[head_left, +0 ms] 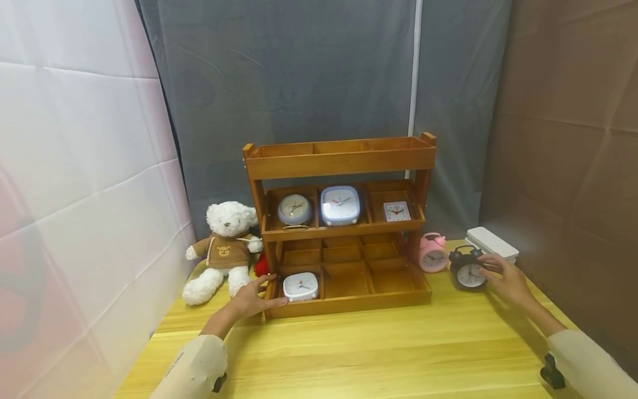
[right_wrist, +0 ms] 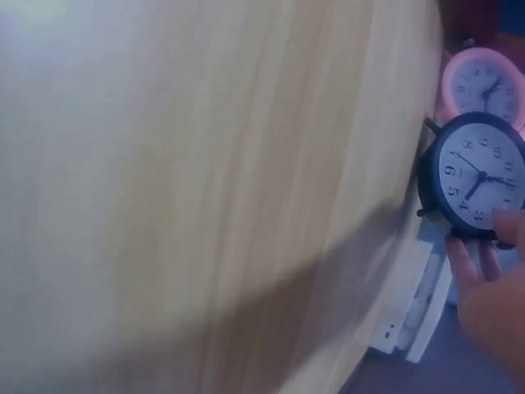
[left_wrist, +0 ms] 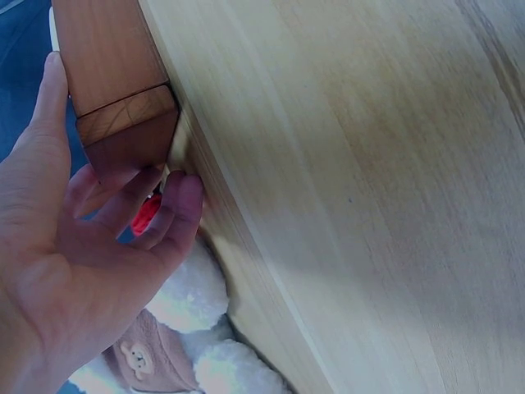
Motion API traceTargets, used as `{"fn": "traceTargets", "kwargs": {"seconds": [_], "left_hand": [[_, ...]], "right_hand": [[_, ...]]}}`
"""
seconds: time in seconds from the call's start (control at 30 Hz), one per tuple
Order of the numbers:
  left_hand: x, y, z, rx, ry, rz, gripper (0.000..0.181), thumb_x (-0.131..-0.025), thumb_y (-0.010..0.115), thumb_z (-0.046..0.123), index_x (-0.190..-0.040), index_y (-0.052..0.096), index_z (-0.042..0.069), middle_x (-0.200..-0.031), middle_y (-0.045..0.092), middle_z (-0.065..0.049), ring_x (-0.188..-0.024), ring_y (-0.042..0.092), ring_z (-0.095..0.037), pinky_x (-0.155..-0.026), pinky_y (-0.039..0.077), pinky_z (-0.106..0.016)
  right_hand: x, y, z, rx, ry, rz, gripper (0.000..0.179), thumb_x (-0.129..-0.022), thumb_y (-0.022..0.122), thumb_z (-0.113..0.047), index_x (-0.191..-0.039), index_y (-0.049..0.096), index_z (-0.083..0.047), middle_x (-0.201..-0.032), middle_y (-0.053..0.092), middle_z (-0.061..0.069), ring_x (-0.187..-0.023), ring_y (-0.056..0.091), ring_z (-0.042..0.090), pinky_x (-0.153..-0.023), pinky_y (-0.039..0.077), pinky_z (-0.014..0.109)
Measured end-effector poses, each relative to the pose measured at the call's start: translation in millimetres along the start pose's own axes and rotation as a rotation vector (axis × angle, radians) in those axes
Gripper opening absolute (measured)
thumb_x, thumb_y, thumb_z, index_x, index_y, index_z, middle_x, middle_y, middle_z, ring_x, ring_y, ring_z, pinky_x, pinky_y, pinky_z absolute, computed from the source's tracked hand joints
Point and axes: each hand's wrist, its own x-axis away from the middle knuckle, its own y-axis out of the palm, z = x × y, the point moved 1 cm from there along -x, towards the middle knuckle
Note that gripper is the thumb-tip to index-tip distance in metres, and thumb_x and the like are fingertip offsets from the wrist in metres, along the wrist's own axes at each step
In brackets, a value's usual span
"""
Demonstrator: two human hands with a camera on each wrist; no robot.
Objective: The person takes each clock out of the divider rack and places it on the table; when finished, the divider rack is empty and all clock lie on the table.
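Note:
A brown wooden tiered shelf point(head_left: 349, 306) stands on the table, and my left hand point(head_left: 248, 300) grips its lower left front corner. In the left wrist view the thumb lies on one side of the wood, with the fingers curled at the other. Just beside that thumb, a white alarm clock point(head_left: 301, 286) sits in the bottom left compartment. To the shelf's right, my right hand point(head_left: 507, 279) holds a black twin-bell alarm clock point(head_left: 468, 274) by its right side. The right wrist view shows the thumb at the edge of the dial point(right_wrist: 480, 172) and fingers behind.
On the middle tier are a round grey clock point(head_left: 294, 209), a blue-rimmed clock point(head_left: 340, 205) and a small square clock point(head_left: 396, 211). A pink alarm clock point(head_left: 432, 254) stands between shelf and black clock. White boxes point(head_left: 493, 244) lie behind; a teddy bear point(head_left: 226, 252) sits left.

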Motion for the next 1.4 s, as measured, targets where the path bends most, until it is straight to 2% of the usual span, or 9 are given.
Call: {"fn": "traceTargets", "kwargs": {"seconds": [0.17, 0.23, 0.33, 0.43, 0.93, 1.07, 1.13, 1.27, 1.4], "left_hand": [[0.3, -0.4, -0.2, -0.006, 0.0, 0.001, 0.091, -0.083, 0.088, 0.046, -0.152, 0.048, 0.002, -0.151, 0.047, -0.034, -0.132, 0.056, -0.049, -0.107, 0.047, -0.061], [0.5, -0.5, 0.0, -0.008, 0.001, 0.0, 0.091, -0.083, 0.088, 0.046, -0.152, 0.048, 0.002, -0.151, 0.047, -0.034, -0.132, 0.056, -0.049, -0.106, 0.047, -0.061], [0.8, -0.8, 0.6, -0.01, 0.002, 0.001, 0.091, -0.083, 0.087, 0.046, -0.153, 0.048, 0.002, -0.151, 0.047, -0.034, -0.132, 0.056, -0.049, -0.107, 0.046, -0.062], [0.5, -0.7, 0.8, -0.015, 0.002, 0.003, 0.092, -0.083, 0.087, 0.047, -0.153, 0.048, 0.003, -0.151, 0.047, -0.034, -0.132, 0.056, -0.048, -0.107, 0.046, -0.062], [-0.3, -1.4, 1.3, -0.013, -0.008, -0.006, 0.091, -0.084, 0.086, 0.048, -0.154, 0.047, 0.004, -0.152, 0.046, -0.034, -0.133, 0.055, -0.048, -0.107, 0.046, -0.062], [-0.5, -0.5, 1.0, -0.008, -0.006, -0.007, 0.09, -0.084, 0.087, 0.047, -0.153, 0.048, 0.004, -0.152, 0.047, -0.034, -0.133, 0.055, -0.048, -0.107, 0.046, -0.062], [-0.8, 0.0, 0.5, -0.008, -0.006, -0.005, 0.09, -0.084, 0.087, 0.046, -0.153, 0.048, 0.004, -0.152, 0.046, -0.034, -0.133, 0.055, -0.048, -0.107, 0.046, -0.062], [-1.6, -0.5, -0.8, -0.013, -0.009, -0.005, 0.091, -0.083, 0.087, 0.048, -0.153, 0.048, 0.005, -0.152, 0.046, -0.033, -0.133, 0.055, -0.047, -0.108, 0.046, -0.061], [-1.3, -1.2, -0.8, -0.011, -0.013, -0.01, 0.092, -0.083, 0.087, 0.048, -0.154, 0.047, 0.005, -0.153, 0.046, -0.034, -0.134, 0.055, -0.048, -0.108, 0.045, -0.062]], "right_hand": [[-5.0, 4, 5, 0.043, 0.043, 0.073, 0.028, -0.092, 0.073, 0.006, -0.118, 0.063, 0.007, -0.118, 0.066, 0.038, -0.103, 0.065, 0.06, -0.076, 0.044, 0.006], [-7.4, 6, 7, 0.052, 0.076, 0.096, 0.026, -0.093, 0.071, 0.006, -0.117, 0.063, 0.007, -0.118, 0.067, 0.037, -0.104, 0.065, 0.059, -0.085, 0.053, 0.024], [-12.1, 9, 10, 0.048, 0.129, 0.122, 0.023, -0.095, 0.066, 0.004, -0.118, 0.063, 0.007, -0.12, 0.066, 0.036, -0.107, 0.065, 0.059, -0.096, 0.049, 0.059], [-16.7, 12, 12, 0.035, 0.163, 0.146, 0.022, -0.097, 0.065, 0.0, -0.118, 0.063, 0.006, -0.121, 0.066, 0.036, -0.108, 0.064, 0.06, -0.099, 0.041, 0.071], [-30.2, 26, 16, 0.08, 0.188, 0.29, 0.022, -0.093, 0.07, 0.003, -0.115, 0.066, 0.008, -0.114, 0.069, 0.033, -0.104, 0.065, 0.049, -0.107, 0.028, 0.066], [-31.2, 25, 14, 0.058, 0.196, 0.289, 0.022, -0.092, 0.071, 0.004, -0.114, 0.067, 0.008, -0.113, 0.07, 0.032, -0.084, 0.068, 0.008, -0.107, 0.028, 0.064], [-31.0, 25, 14, 0.065, 0.198, 0.278, 0.023, -0.093, 0.071, 0.002, -0.114, 0.068, 0.007, -0.114, 0.07, 0.032, -0.083, 0.068, 0.002, -0.109, 0.032, 0.057], [-29.9, 22, 11, 0.061, 0.177, 0.248, 0.027, -0.093, 0.072, 0.001, -0.119, 0.066, 0.01, -0.116, 0.069, 0.034, -0.1, 0.074, 0.035, -0.089, 0.046, 0.011], [-28.7, 17, 7, 0.046, 0.132, 0.218, 0.033, -0.093, 0.075, 0.001, -0.122, 0.064, 0.012, -0.119, 0.067, 0.035, -0.107, 0.066, 0.055, -0.075, 0.041, -0.002]]}}
